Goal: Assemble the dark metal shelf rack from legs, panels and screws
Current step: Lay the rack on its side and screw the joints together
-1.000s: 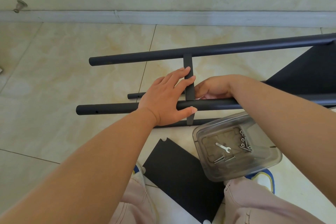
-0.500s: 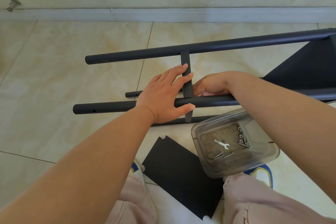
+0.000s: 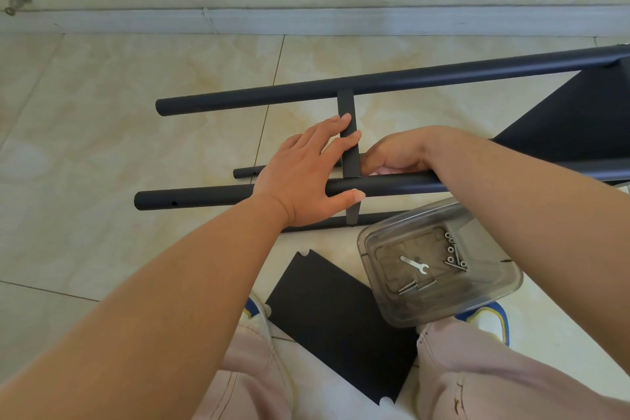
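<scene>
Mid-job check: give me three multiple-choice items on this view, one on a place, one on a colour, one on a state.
1. Where does the small silver wrench lie?
A. floor tile
B. clear plastic tub
C. loose black flat panel

2. The long metal leg tubes are:
A. dark
B. white
C. red

3. The left hand:
A. hangs idle
B. rests on the near tube, fingers straight
C. holds a screw

B: it shows inside the tub.
A: tubes look near-black.
B: palm and fingers lie over the tube and the flat crossbar.

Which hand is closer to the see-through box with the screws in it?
The right. The right hand reaches in just above the clear box, its forearm crossing over it. The left hand lies on the near leg, further left.
</scene>
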